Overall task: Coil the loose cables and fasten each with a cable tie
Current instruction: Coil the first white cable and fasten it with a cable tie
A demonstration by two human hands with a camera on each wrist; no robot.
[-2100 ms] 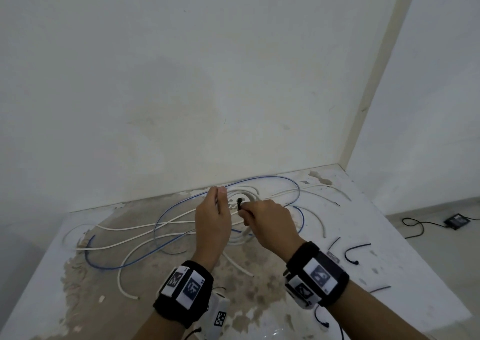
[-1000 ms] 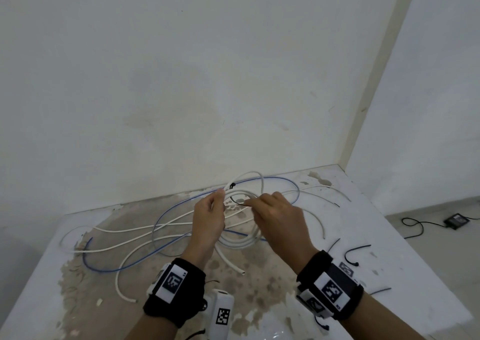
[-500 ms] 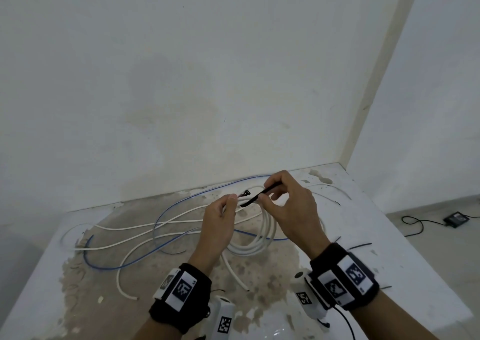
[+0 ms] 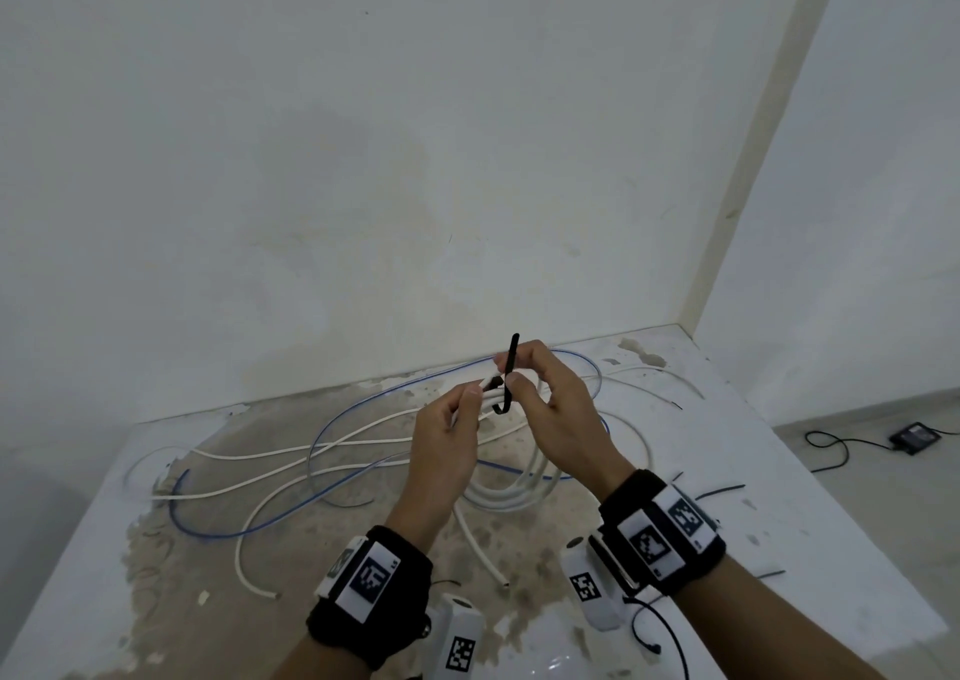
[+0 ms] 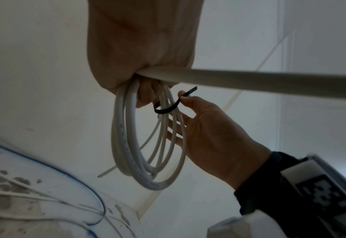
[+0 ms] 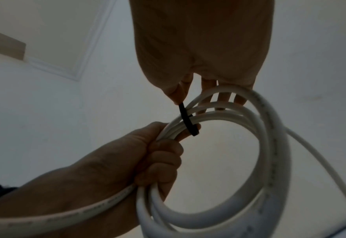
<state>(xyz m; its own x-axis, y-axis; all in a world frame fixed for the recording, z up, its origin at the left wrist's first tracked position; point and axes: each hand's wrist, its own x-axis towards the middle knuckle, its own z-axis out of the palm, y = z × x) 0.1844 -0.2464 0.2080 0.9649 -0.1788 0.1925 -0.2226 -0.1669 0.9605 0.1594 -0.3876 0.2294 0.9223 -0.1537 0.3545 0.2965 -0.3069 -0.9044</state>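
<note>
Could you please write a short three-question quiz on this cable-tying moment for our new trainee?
1. True or false: the left hand grips the white coil.
2. Which hand pinches the black cable tie: A left, B right?
3. Fill in: the loose cable lying on the table among the white ones is ___.

Key: 1 true; 2 B; 3 blue.
</note>
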